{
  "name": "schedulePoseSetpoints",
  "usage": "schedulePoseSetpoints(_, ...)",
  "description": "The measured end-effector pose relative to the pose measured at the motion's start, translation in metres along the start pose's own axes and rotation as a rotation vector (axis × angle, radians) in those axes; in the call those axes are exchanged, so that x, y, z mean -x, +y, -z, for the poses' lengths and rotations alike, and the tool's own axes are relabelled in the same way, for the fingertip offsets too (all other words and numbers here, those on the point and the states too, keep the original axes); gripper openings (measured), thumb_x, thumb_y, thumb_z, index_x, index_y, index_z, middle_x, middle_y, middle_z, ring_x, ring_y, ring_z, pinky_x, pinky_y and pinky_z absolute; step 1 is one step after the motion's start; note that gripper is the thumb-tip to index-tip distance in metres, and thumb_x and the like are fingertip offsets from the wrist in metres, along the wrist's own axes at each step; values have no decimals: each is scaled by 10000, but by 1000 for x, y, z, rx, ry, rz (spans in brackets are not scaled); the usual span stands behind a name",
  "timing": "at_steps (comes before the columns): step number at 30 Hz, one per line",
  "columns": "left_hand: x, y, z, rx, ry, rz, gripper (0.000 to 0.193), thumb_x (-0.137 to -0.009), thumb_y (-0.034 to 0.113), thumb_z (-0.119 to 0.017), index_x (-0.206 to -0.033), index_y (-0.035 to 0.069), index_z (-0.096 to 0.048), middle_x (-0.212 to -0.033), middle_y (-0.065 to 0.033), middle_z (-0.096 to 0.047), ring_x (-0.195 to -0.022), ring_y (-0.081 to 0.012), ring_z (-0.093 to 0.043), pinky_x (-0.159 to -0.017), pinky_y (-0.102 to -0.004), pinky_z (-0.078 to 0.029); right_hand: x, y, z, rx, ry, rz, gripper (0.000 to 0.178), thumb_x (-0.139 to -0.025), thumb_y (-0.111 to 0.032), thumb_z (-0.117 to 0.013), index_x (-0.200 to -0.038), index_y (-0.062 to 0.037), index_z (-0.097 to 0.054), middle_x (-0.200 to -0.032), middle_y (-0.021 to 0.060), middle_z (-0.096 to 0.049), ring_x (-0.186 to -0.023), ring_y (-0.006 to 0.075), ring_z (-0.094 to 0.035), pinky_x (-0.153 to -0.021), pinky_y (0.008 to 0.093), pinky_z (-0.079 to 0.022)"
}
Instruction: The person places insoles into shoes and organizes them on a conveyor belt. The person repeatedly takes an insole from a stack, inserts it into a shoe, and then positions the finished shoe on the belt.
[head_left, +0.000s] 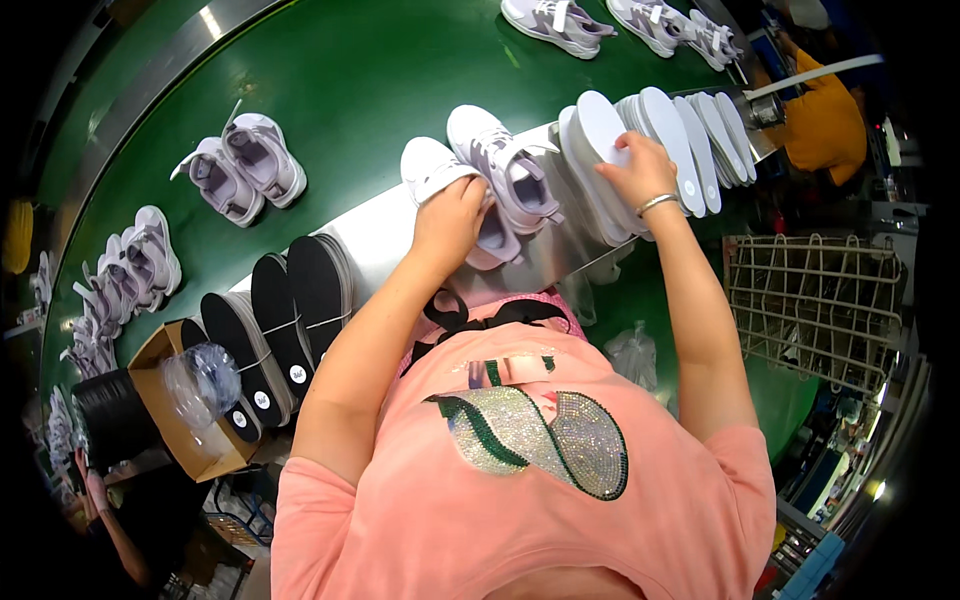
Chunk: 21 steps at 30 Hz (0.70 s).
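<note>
The left hand is curling over the soft heel of a white-and-lilac mesh sneaker lying on the steel shelf. The right hand is pinching a flat white oval insole from the fanned stack beside it.

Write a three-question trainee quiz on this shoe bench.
1. True or false: the left hand rests on a white and lilac sneaker lying on the metal bench ledge.
2. What does the right hand touch? A) a row of white foam insoles B) a stack of black insoles C) the cardboard box
3. What colour is the conveyor belt?

Key: 1 true; 2 A; 3 green.
</note>
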<state>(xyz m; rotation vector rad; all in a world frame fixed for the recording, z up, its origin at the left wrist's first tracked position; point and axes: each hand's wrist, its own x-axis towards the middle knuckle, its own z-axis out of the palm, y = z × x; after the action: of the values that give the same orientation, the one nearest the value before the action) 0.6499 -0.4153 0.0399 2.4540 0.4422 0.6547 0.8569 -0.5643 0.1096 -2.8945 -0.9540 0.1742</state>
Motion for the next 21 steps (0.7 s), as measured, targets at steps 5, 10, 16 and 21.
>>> schedulePoseSetpoints(5,-26,-11,10,400,-87,439,177,-754,181,-606,-817,16,-611,-673,-94,-599,-605,-208,-563,-574,-297,-435,19,-4,19,-408,150,373,199,-635,-191,-617,-724,-38,-528,-875,109,-518,-851,294,-515,-703,346,-422)
schedulePoseSetpoints(10,-23,-27,-8,575,25,598,219,-793,215,-569,-868,16,-618,-671,-122,-606,-577,-189,-560,-541,-295,-433,71,-64,32,87,-222,1009,69,-630,-120,-569,-596,-60,-568,-828,88,-498,-664,227,-547,-570,342,-470)
schedulePoseSetpoints(16,-23,-18,-11,485,71,588,203,-814,192,-547,-844,2,-611,-719,-122,-611,-628,-179,-556,-574,-283,-432,56,-109,-54,186,-214,822,94,-658,-135,-557,-644,-44,-573,-863,122,-492,-722,273,-547,-587,354,-481)
schedulePoseSetpoints(21,-21,-23,-16,449,193,629,219,-808,236,-545,-809,26,-608,-678,-147,-599,-605,-258,-567,-563,-321,-435,68,-100,-54,11,-31,737,226,-702,-245,-572,-777,-32,-558,-960,158,-498,-766,304,-544,-639,391,-462)
